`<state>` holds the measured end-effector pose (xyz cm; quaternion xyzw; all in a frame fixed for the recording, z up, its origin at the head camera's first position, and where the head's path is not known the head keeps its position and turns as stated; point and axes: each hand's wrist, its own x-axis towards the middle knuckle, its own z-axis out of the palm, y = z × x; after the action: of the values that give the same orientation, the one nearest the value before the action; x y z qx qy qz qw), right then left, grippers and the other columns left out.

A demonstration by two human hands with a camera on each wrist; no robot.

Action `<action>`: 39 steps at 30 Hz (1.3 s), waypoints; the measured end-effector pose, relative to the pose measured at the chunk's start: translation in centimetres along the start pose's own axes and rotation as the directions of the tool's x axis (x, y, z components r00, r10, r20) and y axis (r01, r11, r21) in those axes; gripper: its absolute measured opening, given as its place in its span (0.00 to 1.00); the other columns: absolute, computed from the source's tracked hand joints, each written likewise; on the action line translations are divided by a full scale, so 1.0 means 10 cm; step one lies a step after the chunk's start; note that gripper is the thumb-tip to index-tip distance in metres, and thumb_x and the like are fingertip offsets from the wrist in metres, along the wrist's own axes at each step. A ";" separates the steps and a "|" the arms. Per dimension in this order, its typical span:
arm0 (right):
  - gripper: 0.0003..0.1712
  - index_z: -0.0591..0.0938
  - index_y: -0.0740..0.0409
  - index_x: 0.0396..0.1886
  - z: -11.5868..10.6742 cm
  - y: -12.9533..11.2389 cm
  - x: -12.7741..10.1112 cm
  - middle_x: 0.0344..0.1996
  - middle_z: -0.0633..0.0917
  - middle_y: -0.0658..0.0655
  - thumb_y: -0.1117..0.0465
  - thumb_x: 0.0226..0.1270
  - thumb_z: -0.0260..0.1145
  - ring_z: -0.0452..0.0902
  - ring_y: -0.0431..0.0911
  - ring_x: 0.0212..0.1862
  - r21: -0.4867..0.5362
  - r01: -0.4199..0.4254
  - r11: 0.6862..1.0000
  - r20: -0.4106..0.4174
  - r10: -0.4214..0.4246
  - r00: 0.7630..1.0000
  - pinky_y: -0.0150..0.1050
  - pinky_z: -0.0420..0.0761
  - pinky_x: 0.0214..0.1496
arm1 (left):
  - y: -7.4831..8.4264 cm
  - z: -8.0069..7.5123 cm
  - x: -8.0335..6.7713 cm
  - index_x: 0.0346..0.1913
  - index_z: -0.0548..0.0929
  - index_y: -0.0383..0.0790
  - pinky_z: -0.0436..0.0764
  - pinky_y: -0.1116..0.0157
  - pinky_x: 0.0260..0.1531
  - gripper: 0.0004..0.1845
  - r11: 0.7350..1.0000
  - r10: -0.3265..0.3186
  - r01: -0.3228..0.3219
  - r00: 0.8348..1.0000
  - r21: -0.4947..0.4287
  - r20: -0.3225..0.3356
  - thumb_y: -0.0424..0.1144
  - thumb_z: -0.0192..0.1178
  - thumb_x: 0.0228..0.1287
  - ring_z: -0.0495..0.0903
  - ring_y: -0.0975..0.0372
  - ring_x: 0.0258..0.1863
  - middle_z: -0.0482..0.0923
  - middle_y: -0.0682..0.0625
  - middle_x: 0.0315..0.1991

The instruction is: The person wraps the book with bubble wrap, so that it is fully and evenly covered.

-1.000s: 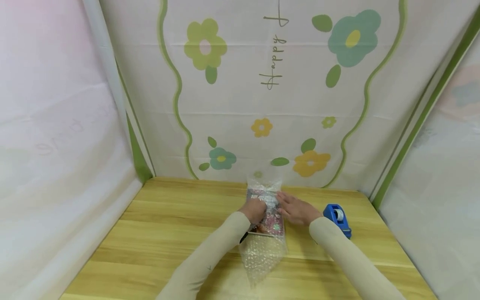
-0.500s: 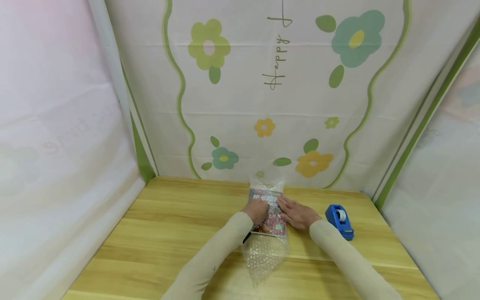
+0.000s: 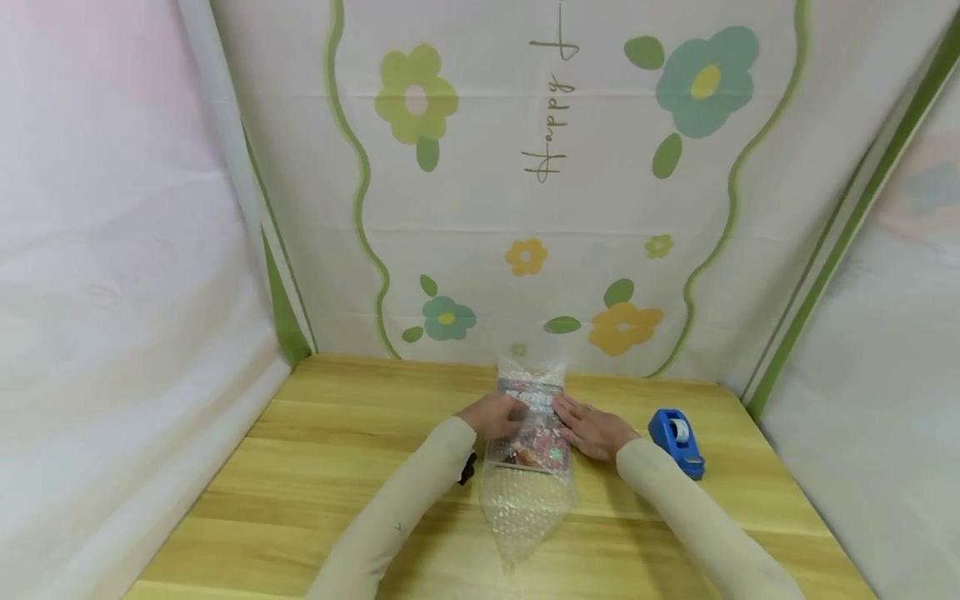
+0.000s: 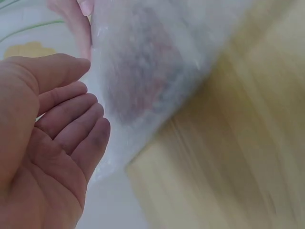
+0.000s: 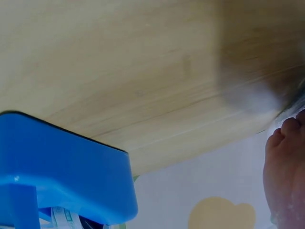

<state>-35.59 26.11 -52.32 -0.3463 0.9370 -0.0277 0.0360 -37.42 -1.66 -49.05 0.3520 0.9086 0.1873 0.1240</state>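
Left hand (image 3: 491, 417): fingers together, loosely bent, near bubble wrap (image 3: 528, 510)
Right hand (image 3: 597, 430): I see fingers together, touching it

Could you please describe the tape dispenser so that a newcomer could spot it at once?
Start with the wood-grain table below the flowered backdrop. Toward its far right corner, to the right of the bubble-wrapped item, sits the tape dispenser, holding a pale roll. Its solid bright blue body sets it apart from that see-through wrapping.

Both sleeves (image 3: 401, 504) are cream, the left bearing a small mark (image 3: 399, 527).
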 end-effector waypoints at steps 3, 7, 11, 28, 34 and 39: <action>0.36 0.56 0.66 0.85 0.04 0.01 -0.02 0.84 0.57 0.69 0.49 0.89 0.45 0.56 0.66 0.83 0.014 -0.018 1.000 0.015 0.018 1.000 0.64 0.64 0.80 | -0.02 -0.03 -0.11 0.72 0.78 0.36 0.82 0.71 0.38 0.24 0.999 0.040 -0.040 0.999 0.000 0.001 0.36 0.61 0.78 0.79 0.67 0.26 0.89 0.42 0.56; 0.37 0.55 0.66 0.85 0.05 0.00 -0.03 0.85 0.56 0.68 0.49 0.89 0.45 0.55 0.65 0.84 0.012 -0.033 0.999 0.027 0.033 0.999 0.64 0.63 0.82 | -0.03 -0.11 -0.29 0.73 0.77 0.35 0.86 0.66 0.49 0.25 0.996 0.085 -0.084 0.996 0.031 -0.009 0.37 0.61 0.78 0.85 0.57 0.32 0.83 0.42 0.67; 0.37 0.54 0.64 0.86 0.02 -0.01 -0.03 0.85 0.55 0.67 0.49 0.90 0.44 0.54 0.62 0.85 -0.006 -0.045 0.999 0.055 0.045 0.997 0.61 0.62 0.83 | -0.02 -0.19 -0.49 0.72 0.77 0.33 0.87 0.60 0.56 0.23 0.990 0.131 -0.130 0.991 0.062 -0.014 0.38 0.59 0.80 0.76 0.62 0.22 0.84 0.39 0.65; 0.35 0.56 0.68 0.84 0.01 0.03 -0.02 0.83 0.58 0.71 0.51 0.89 0.45 0.57 0.65 0.83 -0.018 0.009 1.000 0.005 -0.009 1.000 0.65 0.64 0.80 | 0.20 0.00 -1.25 0.69 0.80 0.32 0.82 0.63 0.67 0.28 0.945 0.280 -0.275 0.960 0.175 -0.005 0.33 0.72 0.68 0.87 0.54 0.61 0.83 0.41 0.67; 0.36 0.56 0.67 0.84 0.04 0.04 0.01 0.84 0.58 0.70 0.50 0.89 0.45 0.56 0.65 0.83 -0.009 0.005 1.000 0.009 -0.005 1.000 0.64 0.63 0.81 | 0.28 0.19 -1.41 0.76 0.73 0.35 0.79 0.61 0.70 0.34 0.900 0.301 -0.289 0.954 0.326 0.015 0.40 0.70 0.71 0.80 0.53 0.70 0.70 0.41 0.78; 0.36 0.56 0.65 0.85 0.06 0.04 0.03 0.85 0.57 0.67 0.49 0.89 0.45 0.55 0.62 0.84 -0.032 -0.020 0.999 0.017 0.021 1.000 0.61 0.63 0.83 | 0.36 0.31 -1.47 0.80 0.67 0.36 0.72 0.64 0.76 0.41 0.778 0.389 -0.368 0.919 0.509 0.069 0.46 0.70 0.70 0.67 0.55 0.81 0.65 0.44 0.82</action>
<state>-35.99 26.18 -52.96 -0.3374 0.9405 -0.0094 0.0391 -23.57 -8.52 -48.94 0.5436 0.8381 -0.0330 -0.0322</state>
